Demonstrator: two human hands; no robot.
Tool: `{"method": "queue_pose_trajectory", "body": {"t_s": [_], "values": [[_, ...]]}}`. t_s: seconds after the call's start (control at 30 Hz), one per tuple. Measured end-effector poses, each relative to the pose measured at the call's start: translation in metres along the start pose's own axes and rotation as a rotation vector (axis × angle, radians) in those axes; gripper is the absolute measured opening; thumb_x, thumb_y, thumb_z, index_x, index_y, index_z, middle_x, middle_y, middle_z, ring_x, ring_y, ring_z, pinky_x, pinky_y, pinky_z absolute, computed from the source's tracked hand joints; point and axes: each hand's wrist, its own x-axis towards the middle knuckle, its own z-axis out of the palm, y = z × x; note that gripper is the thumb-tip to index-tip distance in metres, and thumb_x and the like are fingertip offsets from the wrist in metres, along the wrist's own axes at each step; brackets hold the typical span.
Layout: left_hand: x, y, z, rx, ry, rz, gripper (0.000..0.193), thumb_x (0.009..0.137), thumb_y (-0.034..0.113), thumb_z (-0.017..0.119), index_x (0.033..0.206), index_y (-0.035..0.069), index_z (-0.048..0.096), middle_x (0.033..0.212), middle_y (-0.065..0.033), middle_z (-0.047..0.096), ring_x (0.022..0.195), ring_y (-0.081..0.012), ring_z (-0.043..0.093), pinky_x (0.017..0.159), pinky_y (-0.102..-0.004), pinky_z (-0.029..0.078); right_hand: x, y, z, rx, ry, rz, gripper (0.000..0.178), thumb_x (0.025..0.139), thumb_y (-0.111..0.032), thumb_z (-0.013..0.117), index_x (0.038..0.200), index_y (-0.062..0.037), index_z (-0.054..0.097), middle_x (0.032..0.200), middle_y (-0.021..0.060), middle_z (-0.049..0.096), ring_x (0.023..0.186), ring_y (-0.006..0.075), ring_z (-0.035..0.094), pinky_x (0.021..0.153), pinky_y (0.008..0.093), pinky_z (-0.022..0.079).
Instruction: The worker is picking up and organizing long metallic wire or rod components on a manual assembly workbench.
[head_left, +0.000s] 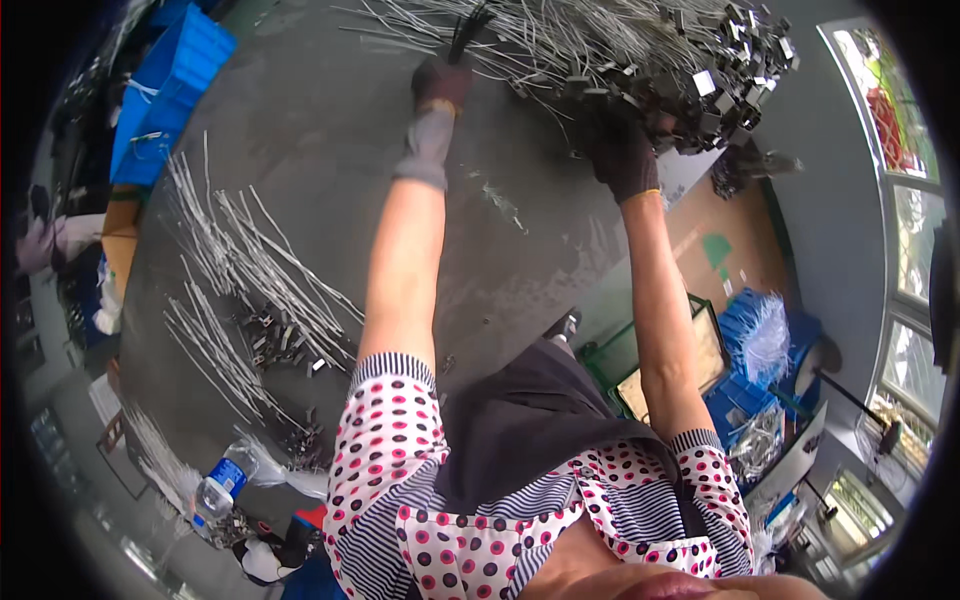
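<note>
Both my hands wear dark gloves with a yellow cuff edge. My left hand (pixel 443 82) is at the far side of the grey table (pixel 480 260), its dark fingers stretched toward the thin silvery wires (pixel 560 35). A grey sleeve band covers that wrist. My right hand (pixel 622 155) reaches to the near edge of a heap of small metal-cased blocks (pixel 705 95) at the wires' right ends. Its fingers blend into the dark blocks, so whether it grips one is hidden.
More bundles of wires (pixel 235 250) with metal ends lie on the table's left side. A plastic bottle (pixel 222 485) is at the lower left. Blue crates (pixel 180 90) stand beyond the left edge. A green-framed box (pixel 640 395) and blue bins (pixel 745 400) are at the right.
</note>
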Motion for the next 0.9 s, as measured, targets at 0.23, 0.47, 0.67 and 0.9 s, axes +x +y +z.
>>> {"method": "queue_pose_trajectory", "body": {"t_s": [0.23, 0.47, 0.67, 0.9], "values": [[-0.174, -0.092, -0.099, -0.451, 0.033, -0.234, 0.034, 0.088, 0.033, 0.070, 0.088, -0.001, 0.070, 0.068, -0.0086, 0.067, 0.057, -0.0226, 0.065, 0.059, -0.0381, 0.052, 0.014, -0.005, 0.029, -0.281, 0.250, -0.410, 0.033, 0.090, -0.025, 0.056, 0.115, -0.0063, 0.065, 0.110, 0.0171, 0.068, 0.105, 0.0357, 0.063, 0.090, 0.0425, 0.050], [-0.278, -0.032, -0.068, -0.907, -0.014, -0.544, 0.019, 0.085, 0.018, 0.077, 0.091, 0.003, 0.070, 0.068, -0.0062, 0.064, 0.053, -0.0152, 0.061, 0.045, -0.0297, 0.051, 0.035, 0.080, 0.021, 0.530, 0.032, -0.215, 0.038, 0.100, -0.022, 0.046, 0.129, 0.0006, 0.051, 0.119, 0.0197, 0.063, 0.110, 0.0349, 0.058, 0.092, 0.0361, 0.048], [-0.329, -0.019, -0.036, -1.256, -0.124, -0.536, 0.020, 0.089, 0.012, 0.072, 0.103, -0.001, 0.067, 0.087, -0.0116, 0.068, 0.069, -0.0211, 0.068, 0.060, -0.0365, 0.061, -0.035, 0.075, -0.004, -0.017, 0.023, -0.282, 0.019, 0.099, -0.018, 0.052, 0.110, -0.0036, 0.056, 0.110, 0.0089, 0.067, 0.094, 0.0161, 0.063, 0.072, 0.0230, 0.052], [-0.391, -0.017, 0.003, -1.477, -0.388, -0.482, 0.021, 0.094, 0.009, 0.064, 0.112, -0.001, 0.065, 0.099, -0.0127, 0.068, 0.091, -0.0249, 0.068, 0.079, -0.0385, 0.061, -0.036, 0.011, -0.031, -0.336, -0.181, -0.349, 0.035, 0.095, -0.035, 0.056, 0.121, -0.0122, 0.061, 0.113, 0.0122, 0.065, 0.084, 0.0268, 0.066, 0.069, 0.0378, 0.053]]}}
